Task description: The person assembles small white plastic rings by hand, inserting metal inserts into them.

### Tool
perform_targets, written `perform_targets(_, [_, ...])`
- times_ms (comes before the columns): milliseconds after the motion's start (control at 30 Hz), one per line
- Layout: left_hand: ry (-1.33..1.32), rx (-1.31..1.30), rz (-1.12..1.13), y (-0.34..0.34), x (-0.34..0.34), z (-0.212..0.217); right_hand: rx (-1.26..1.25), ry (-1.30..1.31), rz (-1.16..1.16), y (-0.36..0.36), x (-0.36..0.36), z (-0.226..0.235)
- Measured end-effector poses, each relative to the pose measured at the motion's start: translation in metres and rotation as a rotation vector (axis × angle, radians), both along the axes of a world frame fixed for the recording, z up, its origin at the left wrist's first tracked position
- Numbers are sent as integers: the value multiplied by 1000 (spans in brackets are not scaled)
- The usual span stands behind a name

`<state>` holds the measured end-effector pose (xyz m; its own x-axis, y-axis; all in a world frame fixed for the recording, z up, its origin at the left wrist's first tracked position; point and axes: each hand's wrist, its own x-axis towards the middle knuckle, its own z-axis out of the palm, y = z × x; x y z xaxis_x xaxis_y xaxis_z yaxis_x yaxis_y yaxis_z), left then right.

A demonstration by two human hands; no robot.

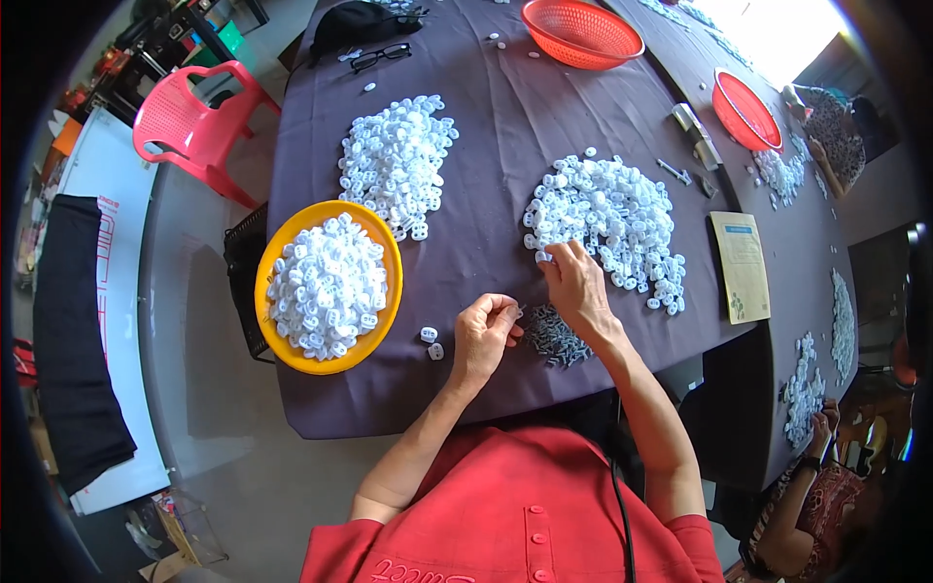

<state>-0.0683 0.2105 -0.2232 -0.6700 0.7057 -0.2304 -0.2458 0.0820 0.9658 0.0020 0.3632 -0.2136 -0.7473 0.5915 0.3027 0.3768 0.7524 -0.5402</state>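
My left hand (486, 336) is closed in a pinch above the dark cloth. A tiny pale tip shows at its fingers, too small to name. Beside it lies a heap of small grey screws (556, 338), partly under my right forearm. My right hand (580, 290) reaches to the near left edge of a pile of small white plastic pieces (617, 209). Its thumb and fingertips close on one white piece at that edge. Left of my left hand, two loose white pieces (432, 343) with dark marks lie on the cloth.
A yellow bowl (394, 282) heaped with white pieces stands at the table's left edge. Behind it is another white pile (398, 155). Farther back are glasses (381, 57) and a red basket (583, 34). A brown packet (741, 267) lies right. Another person (816, 496) works at lower right.
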Motion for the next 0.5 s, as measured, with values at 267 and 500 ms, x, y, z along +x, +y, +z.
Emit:
perform_targets(267, [-85, 27, -2, -1, -4, -10, 83, -194, 59, -3, -10, -5])
perform_targets(500, [-53, 21, -14, 1, -4, -12, 11, -241, 119, -6, -13, 2])
